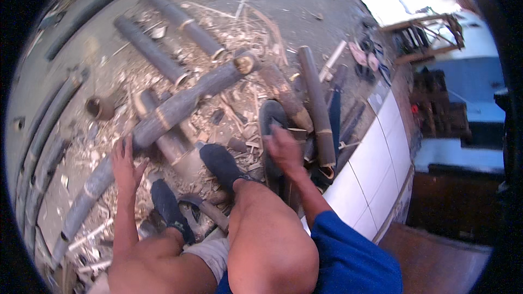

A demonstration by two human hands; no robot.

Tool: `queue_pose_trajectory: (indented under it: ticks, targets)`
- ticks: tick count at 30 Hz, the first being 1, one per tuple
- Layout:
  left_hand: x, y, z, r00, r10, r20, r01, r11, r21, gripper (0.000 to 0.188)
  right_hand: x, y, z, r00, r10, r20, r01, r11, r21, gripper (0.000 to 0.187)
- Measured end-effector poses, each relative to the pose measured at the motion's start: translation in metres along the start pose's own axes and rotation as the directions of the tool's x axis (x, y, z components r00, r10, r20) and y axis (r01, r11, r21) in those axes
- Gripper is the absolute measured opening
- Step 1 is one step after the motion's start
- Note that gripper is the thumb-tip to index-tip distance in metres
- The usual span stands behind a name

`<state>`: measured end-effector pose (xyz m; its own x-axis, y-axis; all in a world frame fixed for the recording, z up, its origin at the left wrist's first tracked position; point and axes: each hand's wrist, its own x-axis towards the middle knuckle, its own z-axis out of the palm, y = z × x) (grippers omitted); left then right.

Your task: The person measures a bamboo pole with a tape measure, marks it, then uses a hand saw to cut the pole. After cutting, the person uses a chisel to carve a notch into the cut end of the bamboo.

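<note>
A long, thick bamboo pole (199, 87) lies slantwise across the ground before me, raised on another bamboo piece (173, 147). My left hand (128, 167) is open at its near part, fingers spread against or just above the pole. My right hand (284, 149) is smeared by motion, its fingers seeming curled. It is over a long, dark, flat piece with a rounded end (271, 110), whose kind I cannot make out. Whether the right hand holds anything is unclear. Beside it lie a peeled bamboo length (286, 98) and a darker upright-lying bamboo length (316, 103).
Shavings and chips (229, 103) cover the ground around my dark-shod feet (220, 164). Two bamboo lengths (150, 49) lie at the back left, long poles (49, 130) at the far left. A short hollow bamboo piece (99, 108) sits nearby. White tiles (376, 158) edge the right; sandals (365, 57) lie beyond.
</note>
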<state>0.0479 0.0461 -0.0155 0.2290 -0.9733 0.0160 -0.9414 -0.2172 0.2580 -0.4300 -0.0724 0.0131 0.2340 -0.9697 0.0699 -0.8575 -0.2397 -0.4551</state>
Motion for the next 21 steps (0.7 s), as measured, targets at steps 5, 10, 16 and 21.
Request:
queue_pose_trajectory:
  ticks: [5, 10, 16, 21]
  targets:
    - [-0.057, -0.017, -0.014, 0.998, -0.066, 0.003, 0.066, 0.997, -0.03, 0.097, -0.043, 0.09, -0.085, 0.933, 0.168, -0.319, -0.309, 0.828, -0.468, 0.058]
    - [-0.077, -0.035, -0.046, 0.996, -0.084, -0.018, 0.082, 0.994, -0.069, 0.089, -0.058, 0.141, -0.088, 0.935, 0.317, -0.161, -0.351, 0.753, -0.557, 0.079]
    - [-0.08, -0.041, -0.11, 0.994, -0.103, -0.035, 0.097, 0.985, -0.146, 0.073, -0.047, 0.135, -0.092, 0.887, 0.45, -0.099, -0.449, 0.796, -0.406, 0.075]
    - [-0.075, -0.033, -0.173, 0.999, -0.047, 0.012, 0.048, 0.993, -0.109, 0.061, -0.048, 0.083, -0.092, 0.864, 0.465, 0.19, -0.502, 0.777, 0.38, 0.058]
